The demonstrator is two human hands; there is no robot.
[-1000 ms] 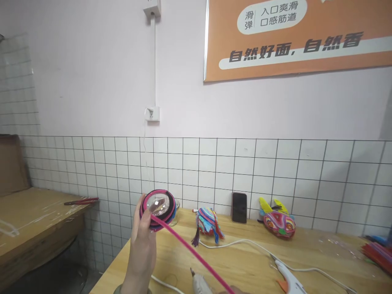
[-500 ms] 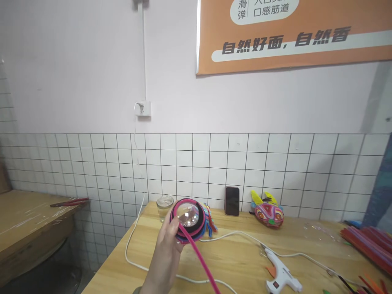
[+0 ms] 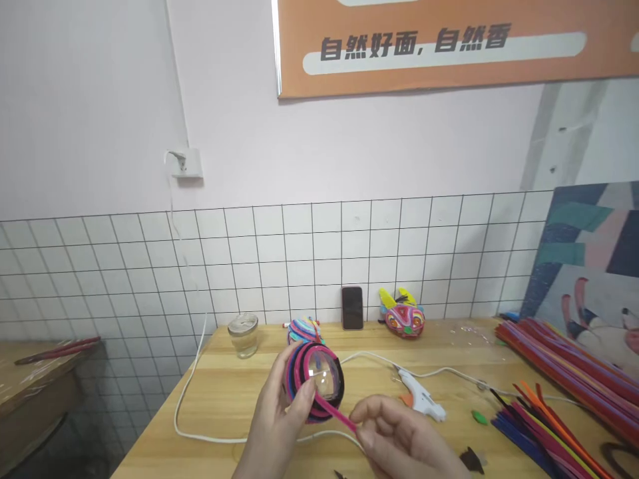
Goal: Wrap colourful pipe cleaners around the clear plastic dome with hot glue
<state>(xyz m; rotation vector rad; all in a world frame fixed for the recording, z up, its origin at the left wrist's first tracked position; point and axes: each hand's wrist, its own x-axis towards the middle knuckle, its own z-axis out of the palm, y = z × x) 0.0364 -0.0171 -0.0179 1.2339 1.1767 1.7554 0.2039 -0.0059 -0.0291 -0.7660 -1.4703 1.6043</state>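
Note:
My left hand [image 3: 273, 420] grips a round clear plastic shell [image 3: 325, 376] wrapped in rings of pink, black and blue pipe cleaner. Its thumb presses on the front, where a pink pipe cleaner [image 3: 337, 414] leaves the rings. The free length of that pink strand runs down to the right, pinched between the fingertips of my right hand [image 3: 399, 436]. Part of the shell's see-through middle shows between the rings; its lower left side is hidden by my fingers.
Behind are a glass jar [image 3: 243, 336], a striped colourful piece [image 3: 303, 329], a phone [image 3: 352, 308] and an animal-face craft [image 3: 403, 319]. Rightward lie a white glue gun [image 3: 422, 396] and pipe cleaner bundles [image 3: 564, 359]. A white cable [image 3: 210, 438] crosses the wooden table.
My right hand has come into view, holding the pink strand. The wrapped shell has turned and sits lower in the picture. The view has swung to the right.

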